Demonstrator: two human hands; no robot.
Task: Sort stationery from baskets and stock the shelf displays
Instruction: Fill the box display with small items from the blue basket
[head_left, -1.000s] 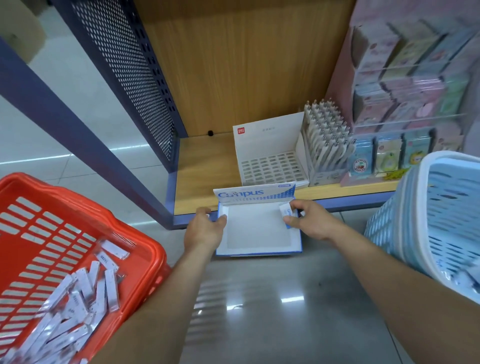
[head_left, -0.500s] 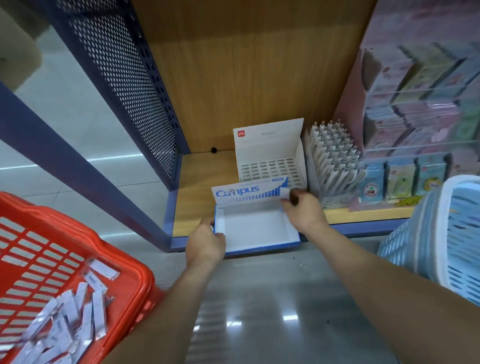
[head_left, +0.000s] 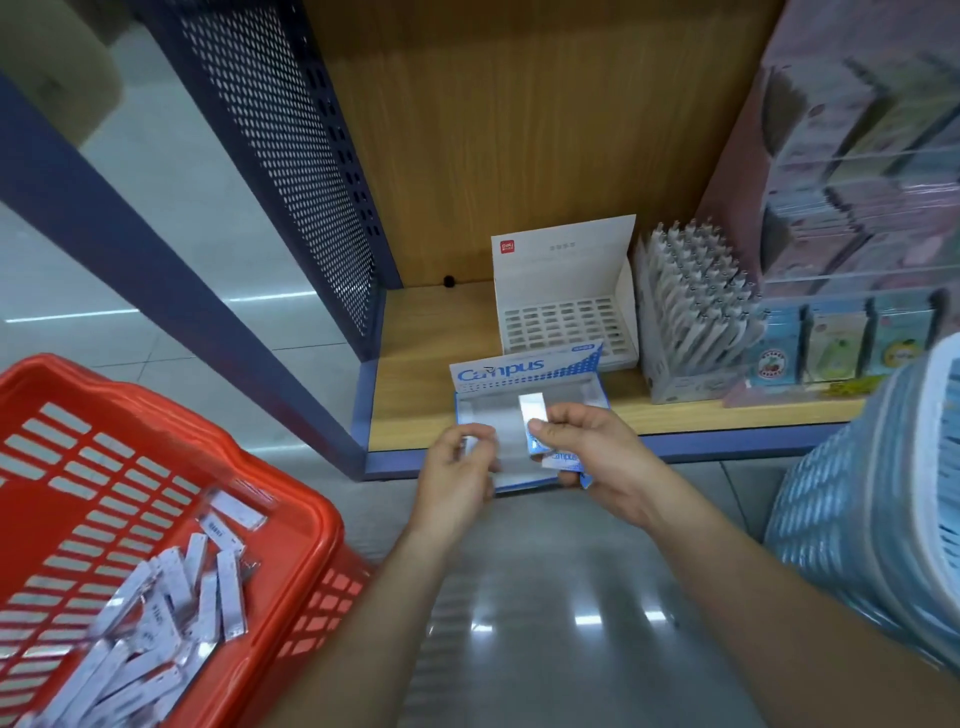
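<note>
A blue and white Campus display box (head_left: 519, 370) lies open on the front edge of the wooden shelf (head_left: 413, 400), its near end sticking out over the floor. Over its tray, my right hand (head_left: 592, 457) grips a few white erasers in blue Campus sleeves (head_left: 535, 413), one pointing up between thumb and fingers. My left hand (head_left: 457, 470) is just left of it and pinches a small white piece (head_left: 470, 445), which is blurred. Both hands hide the front of the tray.
A red basket (head_left: 296, 499) with several white packets (head_left: 182, 597) sits at the left. A pale blue basket (head_left: 857, 499) stands at the right. Behind the Campus box are an empty white grid box (head_left: 566, 317), a pen display (head_left: 691, 317) and sticker packs (head_left: 831, 348).
Both hands have let go of the Campus box, which now rests on the shelf edge. They have come together over its tray, the right lifting an eraser.
</note>
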